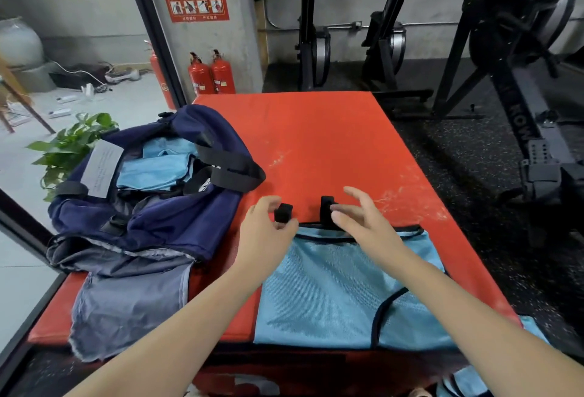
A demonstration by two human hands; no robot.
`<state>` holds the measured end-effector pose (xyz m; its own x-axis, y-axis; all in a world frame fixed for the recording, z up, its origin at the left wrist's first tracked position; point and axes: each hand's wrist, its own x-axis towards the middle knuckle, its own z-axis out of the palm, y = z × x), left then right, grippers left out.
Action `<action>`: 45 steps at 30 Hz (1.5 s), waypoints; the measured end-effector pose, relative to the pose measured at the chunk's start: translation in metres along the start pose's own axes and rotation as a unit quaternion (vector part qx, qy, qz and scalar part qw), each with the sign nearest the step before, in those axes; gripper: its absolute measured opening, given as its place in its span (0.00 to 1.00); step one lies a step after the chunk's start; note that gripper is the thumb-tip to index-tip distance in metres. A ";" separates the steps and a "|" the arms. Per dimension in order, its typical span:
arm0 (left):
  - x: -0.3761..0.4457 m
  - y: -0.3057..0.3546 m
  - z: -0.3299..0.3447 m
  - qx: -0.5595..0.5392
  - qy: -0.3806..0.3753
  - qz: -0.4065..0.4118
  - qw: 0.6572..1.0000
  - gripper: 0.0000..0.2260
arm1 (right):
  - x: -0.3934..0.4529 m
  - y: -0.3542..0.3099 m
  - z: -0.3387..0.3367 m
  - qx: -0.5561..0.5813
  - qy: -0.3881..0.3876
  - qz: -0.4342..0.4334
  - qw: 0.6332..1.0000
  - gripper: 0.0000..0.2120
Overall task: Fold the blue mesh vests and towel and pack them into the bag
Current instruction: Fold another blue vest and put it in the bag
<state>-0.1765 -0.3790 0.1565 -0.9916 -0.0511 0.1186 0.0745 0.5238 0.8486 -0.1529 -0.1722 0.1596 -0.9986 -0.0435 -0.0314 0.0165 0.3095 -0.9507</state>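
A light blue mesh vest [335, 295] with black trim lies flat on the red mat [316, 144], its lower part hanging over the near edge. My left hand [265, 232] pinches a short black strap tab [283, 212] at the vest's far edge. My right hand [360, 219] pinches the second black tab [327, 210], its other fingers spread. The navy bag [151, 207] lies open at the mat's left, with folded light blue vests [158, 166] inside. A grey-blue towel [126, 305] lies flat in front of the bag.
More light blue fabric [464, 381] shows below the mat at the bottom right. Gym machines [521, 80] stand on the black floor to the right and behind. Two fire extinguishers [211, 74] and a potted plant [72, 144] are at the left.
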 end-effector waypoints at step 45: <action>0.014 0.019 0.109 0.341 -0.219 0.185 0.895 0.22 | -0.065 0.027 -0.088 -0.297 -0.065 0.038 0.952 0.11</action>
<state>-0.2007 -0.2775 0.1184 -0.8699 0.4930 -0.0132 0.4728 0.8413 0.2620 -0.0916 -0.0770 0.1630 -0.9804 -0.1043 -0.1669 0.0179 0.7972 -0.6034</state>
